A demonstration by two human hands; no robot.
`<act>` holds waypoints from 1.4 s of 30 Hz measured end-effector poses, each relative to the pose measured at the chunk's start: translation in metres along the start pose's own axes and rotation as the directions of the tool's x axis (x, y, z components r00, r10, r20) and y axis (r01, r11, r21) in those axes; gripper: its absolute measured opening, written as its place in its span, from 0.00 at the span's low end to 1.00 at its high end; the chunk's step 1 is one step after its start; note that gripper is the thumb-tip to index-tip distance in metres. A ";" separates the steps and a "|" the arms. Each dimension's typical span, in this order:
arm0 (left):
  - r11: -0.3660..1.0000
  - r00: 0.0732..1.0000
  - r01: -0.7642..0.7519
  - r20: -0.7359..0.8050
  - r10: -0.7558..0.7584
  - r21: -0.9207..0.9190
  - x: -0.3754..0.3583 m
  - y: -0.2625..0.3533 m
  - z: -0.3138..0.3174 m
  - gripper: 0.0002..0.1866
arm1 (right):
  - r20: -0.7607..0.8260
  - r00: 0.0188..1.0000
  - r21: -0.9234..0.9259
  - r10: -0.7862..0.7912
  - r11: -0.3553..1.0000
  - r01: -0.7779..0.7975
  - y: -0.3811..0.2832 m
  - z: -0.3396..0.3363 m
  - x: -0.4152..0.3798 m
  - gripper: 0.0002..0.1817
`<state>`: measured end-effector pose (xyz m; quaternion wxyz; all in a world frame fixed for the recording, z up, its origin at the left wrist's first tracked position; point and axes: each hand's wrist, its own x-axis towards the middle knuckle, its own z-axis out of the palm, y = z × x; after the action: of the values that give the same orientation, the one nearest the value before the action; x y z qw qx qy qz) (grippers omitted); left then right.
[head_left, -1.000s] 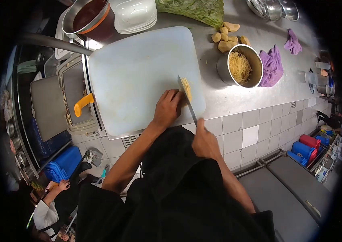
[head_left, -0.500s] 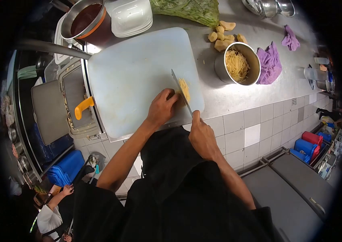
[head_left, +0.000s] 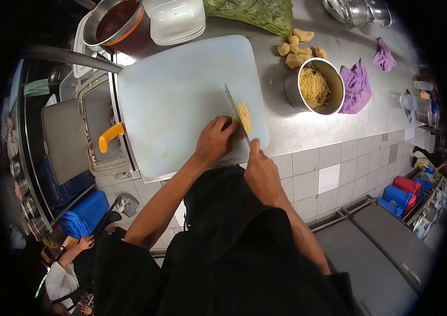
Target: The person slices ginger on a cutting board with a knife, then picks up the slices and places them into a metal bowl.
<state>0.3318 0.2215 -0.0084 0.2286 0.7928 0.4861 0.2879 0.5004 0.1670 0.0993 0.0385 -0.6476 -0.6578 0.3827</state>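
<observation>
Your right hand (head_left: 263,176) grips the knife (head_left: 237,114); your left hand (head_left: 214,141) presses the yellow piece (head_left: 244,118) flat. The pot (head_left: 315,87) holds many strips, and whole chunks (head_left: 300,47) wait at the worktop's far edge.

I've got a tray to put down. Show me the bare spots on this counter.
Most of the white cutting board is bare, left of the knife. A bare steel strip lies between the metal pot and the counter's tiled front edge. Crowded: the board's near right corner, with left hand, right hand and yellow shreds; also around the peeled chunks and purple cloth.

Bright overhead light, fisheye-vignetted edges
</observation>
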 end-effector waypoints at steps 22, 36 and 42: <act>0.999 0.999 -0.014 -0.049 0.012 -0.029 -0.001 -0.001 0.003 0.21 | 0.134 0.976 -0.101 0.171 0.982 -0.158 -0.015 -0.023 -0.027 0.16; 1.000 0.998 -0.013 -0.055 0.012 -0.028 -0.001 0.000 0.002 0.19 | 0.192 0.963 -0.117 0.188 0.979 -0.167 -0.011 -0.025 -0.026 0.16; 1.000 0.999 -0.019 -0.046 0.020 0.009 0.002 -0.005 0.001 0.19 | 0.019 1.000 0.013 0.003 1.000 -0.003 0.001 0.003 0.002 0.22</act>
<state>0.3299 0.2254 -0.0119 0.2113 0.7916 0.4846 0.3062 0.4991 0.1671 0.0957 0.0358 -0.6448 -0.6546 0.3929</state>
